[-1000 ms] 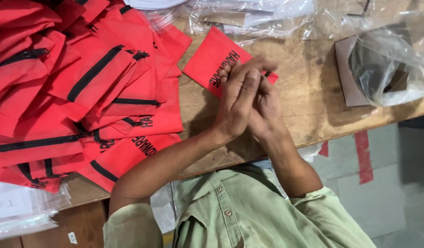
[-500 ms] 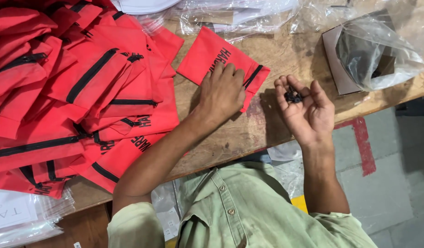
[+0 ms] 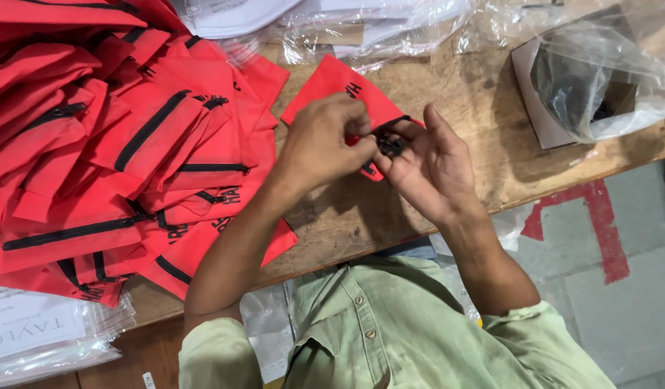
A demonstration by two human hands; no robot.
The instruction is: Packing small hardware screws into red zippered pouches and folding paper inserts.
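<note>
— What are the hands doing?

— The left hand (image 3: 325, 140) and right hand (image 3: 426, 169) meet over a red pouch (image 3: 332, 83) that lies flat on the wooden tabletop (image 3: 484, 122). Both pinch a small black part (image 3: 390, 146) — the fingers are closed narrow around it.

— And around them?

— A heap of red pouches (image 3: 109, 144) with black zips lies to the left, and a box in clear plastic (image 3: 592, 79) sits at the far right, well apart.
</note>
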